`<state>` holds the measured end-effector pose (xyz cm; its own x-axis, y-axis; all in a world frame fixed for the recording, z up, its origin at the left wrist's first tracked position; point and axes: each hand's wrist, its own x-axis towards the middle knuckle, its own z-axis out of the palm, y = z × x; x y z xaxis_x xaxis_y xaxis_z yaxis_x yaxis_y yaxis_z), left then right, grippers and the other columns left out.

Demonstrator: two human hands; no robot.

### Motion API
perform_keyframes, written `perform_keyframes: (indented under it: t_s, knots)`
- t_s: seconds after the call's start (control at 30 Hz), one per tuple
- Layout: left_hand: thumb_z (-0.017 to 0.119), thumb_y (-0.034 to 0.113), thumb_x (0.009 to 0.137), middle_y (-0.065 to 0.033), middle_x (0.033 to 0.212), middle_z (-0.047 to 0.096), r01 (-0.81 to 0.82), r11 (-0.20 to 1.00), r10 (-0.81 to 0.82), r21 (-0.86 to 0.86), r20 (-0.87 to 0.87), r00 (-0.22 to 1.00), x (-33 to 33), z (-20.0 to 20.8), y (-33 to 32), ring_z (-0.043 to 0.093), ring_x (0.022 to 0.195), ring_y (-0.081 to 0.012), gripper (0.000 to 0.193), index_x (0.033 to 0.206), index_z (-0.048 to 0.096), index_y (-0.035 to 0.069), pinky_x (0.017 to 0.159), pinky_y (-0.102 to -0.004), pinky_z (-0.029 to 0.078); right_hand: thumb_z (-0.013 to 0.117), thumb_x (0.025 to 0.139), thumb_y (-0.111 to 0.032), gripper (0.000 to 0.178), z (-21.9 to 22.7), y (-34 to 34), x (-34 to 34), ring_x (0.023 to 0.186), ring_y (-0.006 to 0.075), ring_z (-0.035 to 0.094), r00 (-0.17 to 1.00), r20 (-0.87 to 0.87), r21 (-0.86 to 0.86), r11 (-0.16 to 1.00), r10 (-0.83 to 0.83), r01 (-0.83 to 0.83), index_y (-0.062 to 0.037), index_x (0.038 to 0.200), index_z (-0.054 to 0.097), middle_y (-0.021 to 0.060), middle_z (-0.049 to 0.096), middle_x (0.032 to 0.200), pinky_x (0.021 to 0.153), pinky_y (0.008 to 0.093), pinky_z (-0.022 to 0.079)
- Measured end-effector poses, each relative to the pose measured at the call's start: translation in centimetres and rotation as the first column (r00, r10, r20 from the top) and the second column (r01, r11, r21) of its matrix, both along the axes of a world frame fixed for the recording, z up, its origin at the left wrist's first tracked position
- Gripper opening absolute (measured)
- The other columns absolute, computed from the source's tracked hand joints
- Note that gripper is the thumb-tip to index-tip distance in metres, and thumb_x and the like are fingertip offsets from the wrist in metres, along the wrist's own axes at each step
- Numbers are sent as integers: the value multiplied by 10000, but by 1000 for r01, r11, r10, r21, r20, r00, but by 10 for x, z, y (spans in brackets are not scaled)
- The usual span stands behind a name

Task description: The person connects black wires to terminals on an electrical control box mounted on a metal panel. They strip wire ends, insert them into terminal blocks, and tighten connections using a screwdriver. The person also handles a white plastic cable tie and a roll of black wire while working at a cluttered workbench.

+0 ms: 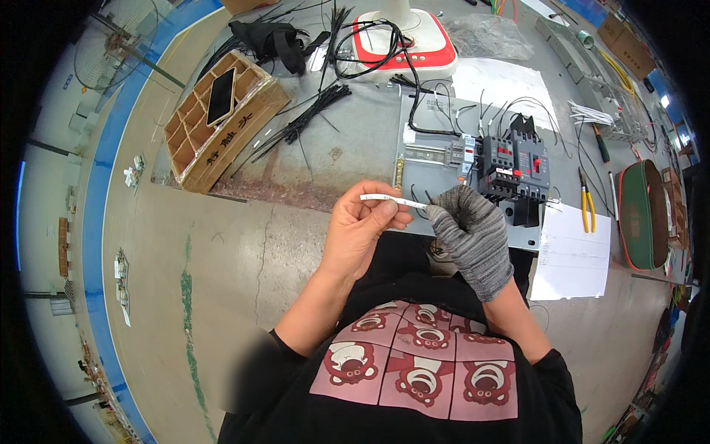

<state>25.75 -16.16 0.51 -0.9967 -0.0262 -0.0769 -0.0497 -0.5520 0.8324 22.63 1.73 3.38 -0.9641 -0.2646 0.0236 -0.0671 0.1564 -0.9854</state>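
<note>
The left hand (359,228) pinched 1 end of a white tube (392,199), the gloved right hand (475,235) the other, by the panel's (526,235) near-left corner. The breaker (529,163) sat mounted; wires (518,102) looped up, so wiring looked only partly done.

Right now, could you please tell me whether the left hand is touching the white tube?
Touching: the head view shows the left hand pinching the white tube between its thumb and fingers.
</note>
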Motion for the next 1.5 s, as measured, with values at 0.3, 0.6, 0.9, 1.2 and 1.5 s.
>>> perform_keyframes:
  t_s: [0.3,0.6,0.9,1.2,1.5]
  knots:
    - [583,108,930,-82,914,638,0,998,0,56,13,1000,1,-1,3,619,750,-103,109,996,573,23,653,-224,519,667,847,-109,136,4,-1,5,531,79,458,998,-19,37,998,56,-55,-2,799,598,26,542,592,503,261,415]
    - [532,159,958,-74,964,636,305,928,-309,214,-17,951,-13,3,-15,574,743,-66,142,1055,558,58,659,-204,487,663,845,-116,137,-5,-9,13,521,105,433,994,20,40,993,107,-108,-12,801,584,42,525,585,504,278,408]
    - [616,122,912,-35,930,614,179,983,-180,-44,-22,983,-8,-3,4,568,761,-82,151,1031,600,31,677,-212,467,653,856,-109,123,0,-1,4,574,117,540,995,-19,59,993,102,-101,4,848,606,73,604,649,562,273,462]
    - [593,112,929,-44,927,645,94,987,-93,129,-13,996,-7,-6,7,624,795,-103,137,1035,604,27,718,-231,515,651,831,-87,159,3,5,9,727,282,651,961,-264,168,985,78,-34,6,960,652,160,659,830,670,341,517]
    - [578,117,938,-43,921,621,80,996,-79,45,-16,997,-7,-2,13,603,759,-97,112,1002,595,26,686,-226,501,631,812,-66,157,6,9,10,726,317,631,986,-147,168,984,81,-55,3,951,654,172,644,828,666,365,510]
